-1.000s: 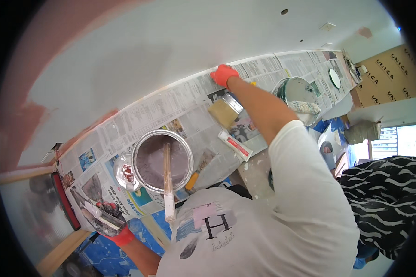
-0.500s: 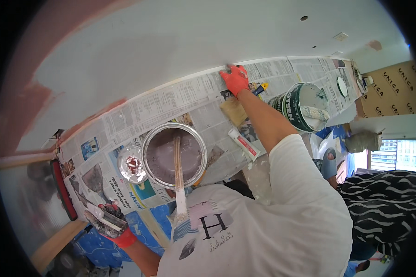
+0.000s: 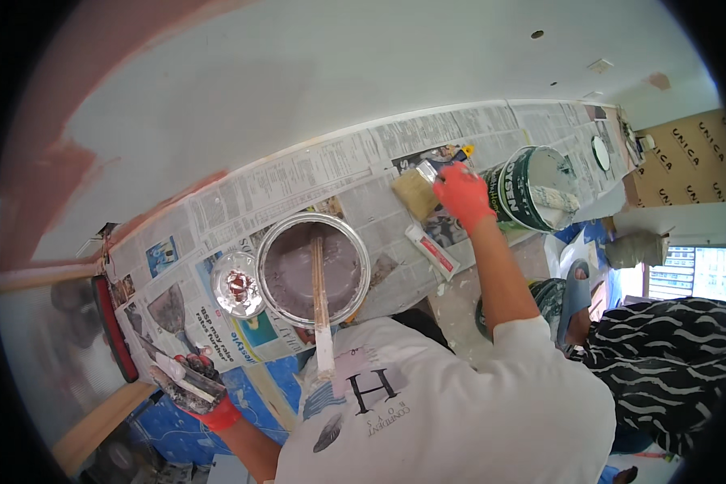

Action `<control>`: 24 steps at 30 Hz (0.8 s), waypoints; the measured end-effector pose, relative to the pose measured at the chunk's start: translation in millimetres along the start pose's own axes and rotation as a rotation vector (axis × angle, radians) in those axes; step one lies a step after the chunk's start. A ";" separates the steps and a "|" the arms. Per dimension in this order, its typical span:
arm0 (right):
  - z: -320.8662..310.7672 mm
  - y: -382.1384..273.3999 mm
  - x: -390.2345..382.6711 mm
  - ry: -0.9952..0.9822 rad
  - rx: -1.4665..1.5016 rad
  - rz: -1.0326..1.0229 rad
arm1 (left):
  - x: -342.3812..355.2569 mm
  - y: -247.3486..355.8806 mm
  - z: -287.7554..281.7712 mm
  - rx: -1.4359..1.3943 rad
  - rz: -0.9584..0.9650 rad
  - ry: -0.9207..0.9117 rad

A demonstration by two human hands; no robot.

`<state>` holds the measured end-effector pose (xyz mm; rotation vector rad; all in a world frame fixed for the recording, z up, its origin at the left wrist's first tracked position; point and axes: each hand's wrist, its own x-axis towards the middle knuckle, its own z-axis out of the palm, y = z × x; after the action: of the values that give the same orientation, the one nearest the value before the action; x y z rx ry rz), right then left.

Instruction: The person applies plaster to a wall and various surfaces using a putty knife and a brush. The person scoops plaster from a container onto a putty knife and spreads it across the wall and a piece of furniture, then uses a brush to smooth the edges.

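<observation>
My left hand (image 3: 198, 387), in a red, dirt-covered glove, grips putty-smeared scrapers (image 3: 181, 375) at lower left. My right hand (image 3: 464, 194), red-gloved, has curled fingers at a wide paintbrush (image 3: 411, 192); what they grasp is hidden. Beside it stands a green pail (image 3: 528, 206) with a pale roller (image 3: 557, 198) in it. An open can of mauve paint (image 3: 290, 274), a stir stick (image 3: 323, 339) across it, sits centrally beside a small clear lid (image 3: 235, 282). A white tube (image 3: 431, 250) and a wide scraper (image 3: 167, 306) lie on the newspaper.
Newspaper (image 3: 339, 153) covers the work surface along a pale, pink-patched wall (image 3: 258, 64). A person in black-and-white patterned clothing (image 3: 661, 363) is at right, a slipper (image 3: 574, 290) nearby. Blue sheeting (image 3: 169, 427) lies lower left; printed cardboard (image 3: 678, 157) stands beyond.
My right hand has come down and rightward from the wall edge to the paintbrush, its fingers now curled there. My left hand still holds the scrapers. The person's foot shows more at right.
</observation>
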<state>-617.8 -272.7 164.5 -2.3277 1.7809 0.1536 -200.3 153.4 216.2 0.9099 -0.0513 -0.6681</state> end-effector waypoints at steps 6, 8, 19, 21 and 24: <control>3.6 23.2 -24.2 0.032 0.107 -0.014 | 11.3 2.8 3.4 0.024 -0.063 -0.072; 10.9 16.5 -6.5 0.131 0.227 0.113 | 14.0 1.2 5.7 0.042 -0.089 -0.122; 7.7 22.2 49.5 0.212 0.670 0.408 | -2.0 12.3 4.0 0.018 -0.073 -0.081; -40.2 13.3 18.1 0.288 1.047 0.076 | -1.5 16.6 5.2 -0.048 -0.122 -0.074; -130.7 -51.0 -16.7 0.197 1.048 -0.211 | -8.2 12.6 20.7 0.033 0.007 0.092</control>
<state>-578.7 -273.7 300.2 -1.7195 1.1797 -0.8494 -206.8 148.6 240.4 0.9706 0.0168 -0.6192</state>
